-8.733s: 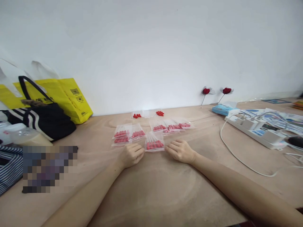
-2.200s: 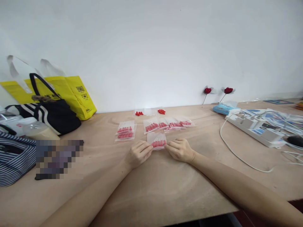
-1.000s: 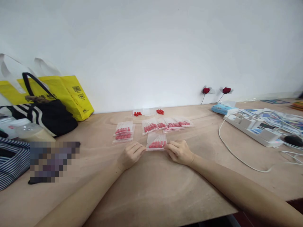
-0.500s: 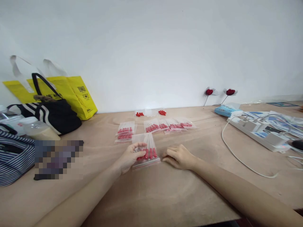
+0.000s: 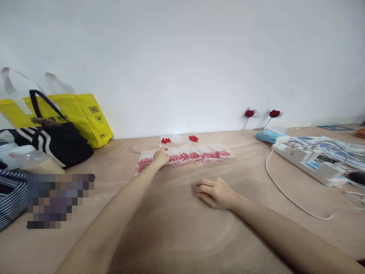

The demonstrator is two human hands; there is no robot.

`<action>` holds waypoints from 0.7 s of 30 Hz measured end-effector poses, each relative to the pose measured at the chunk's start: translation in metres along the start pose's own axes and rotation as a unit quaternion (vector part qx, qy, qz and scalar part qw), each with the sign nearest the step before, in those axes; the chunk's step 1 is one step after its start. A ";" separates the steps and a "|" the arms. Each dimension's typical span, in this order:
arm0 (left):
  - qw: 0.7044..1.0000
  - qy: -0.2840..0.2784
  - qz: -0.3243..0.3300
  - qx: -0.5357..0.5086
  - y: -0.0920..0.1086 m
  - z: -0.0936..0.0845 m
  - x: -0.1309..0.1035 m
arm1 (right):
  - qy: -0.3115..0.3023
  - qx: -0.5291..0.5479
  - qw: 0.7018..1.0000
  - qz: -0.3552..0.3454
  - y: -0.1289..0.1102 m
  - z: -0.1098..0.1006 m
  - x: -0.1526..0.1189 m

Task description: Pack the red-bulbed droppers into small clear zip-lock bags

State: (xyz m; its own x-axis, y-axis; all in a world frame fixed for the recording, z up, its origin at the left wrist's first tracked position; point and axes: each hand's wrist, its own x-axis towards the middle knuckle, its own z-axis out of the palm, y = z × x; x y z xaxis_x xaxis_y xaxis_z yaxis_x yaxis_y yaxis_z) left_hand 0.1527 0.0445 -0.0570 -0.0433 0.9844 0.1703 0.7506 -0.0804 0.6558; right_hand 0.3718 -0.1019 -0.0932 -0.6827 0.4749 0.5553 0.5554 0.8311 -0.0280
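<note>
My left hand [image 5: 161, 157] reaches to the row of bags, its fingers closed at the left side of a small clear zip bag [image 5: 174, 158] with red capsule-shaped pieces inside. Part of that bag and most of the fingertips are hidden behind the hand. To its left lie two stacked zip bags [image 5: 146, 161] of the same kind, partly covered by my wrist. More filled bags [image 5: 195, 155] overlap in a row to the right. My right hand [image 5: 214, 192] rests on the table with fingers curled together and nothing visible in them.
Loose red pieces [image 5: 193, 138] lie by the wall with clear bags. At left stand a yellow bag [image 5: 97, 121], a black bag [image 5: 71, 142] and a plastic jar [image 5: 40, 161]. At right are a blue tissue pack [image 5: 269, 136], a power strip [image 5: 322, 173] and a white cable [image 5: 288, 197].
My left hand has moved forward with the filled zip bag, from the near table to the gap between the stacked pair and the right-hand row. My right hand has stayed put.
</note>
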 end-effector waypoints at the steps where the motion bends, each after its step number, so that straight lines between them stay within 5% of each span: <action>1: 0.999 0.015 0.011 0.027 -0.001 0.000 -0.001 | 0.000 -0.003 1.000 0.002 0.000 0.000 0.000; 6: 0.989 0.055 0.080 0.114 -0.018 -0.020 -0.012 | -0.001 -0.011 1.000 0.014 -0.001 -0.002 -0.001; 14: 0.976 -0.086 0.167 0.114 -0.078 -0.085 -0.014 | -0.004 -0.016 1.000 0.019 -0.001 -0.001 0.000; 17: 0.976 -0.086 0.172 0.103 -0.090 -0.088 -0.015 | -0.004 -0.012 1.000 0.024 -0.001 0.000 -0.001; 21: 0.981 -0.017 0.159 0.108 -0.090 -0.080 -0.017 | -0.007 -0.008 1.000 0.030 0.000 0.000 -0.002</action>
State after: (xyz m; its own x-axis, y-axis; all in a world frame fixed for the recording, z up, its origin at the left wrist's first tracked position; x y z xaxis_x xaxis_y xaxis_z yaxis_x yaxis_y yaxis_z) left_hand 0.0332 0.0226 -0.0600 0.2349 0.9199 0.3140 0.8451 -0.3529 0.4015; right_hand 0.3732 -0.1032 -0.0948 -0.6543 0.5273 0.5420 0.6026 0.7966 -0.0474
